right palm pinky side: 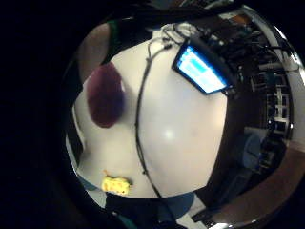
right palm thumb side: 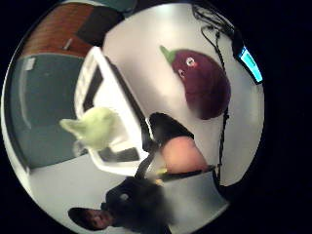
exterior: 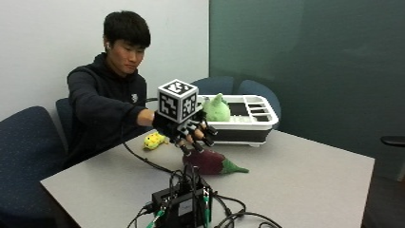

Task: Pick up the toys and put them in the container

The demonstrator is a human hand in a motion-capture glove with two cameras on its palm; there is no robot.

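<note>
Three cameras: one across the worktop, two riding on the gloved hand.

The outside view looks from the far end of the worktop (exterior: 303, 175) toward the seated person, taking in the raised right hand (exterior: 187, 128), the purple eggplant toy (exterior: 212, 163), the white container (exterior: 253, 124) and the yellow toy (exterior: 154, 140). The little finger side palm view looks down on the worktop from above, showing the eggplant toy (right palm pinky side: 106, 95), the yellow toy (right palm pinky side: 116, 185) and a lit screen (right palm pinky side: 202, 69). The thumb side palm view faces the container (right palm thumb side: 97, 92), close by, with a green toy (right palm thumb side: 97, 127) and the eggplant toy (right palm thumb side: 202, 80). All three share the eggplant toy.
</note>
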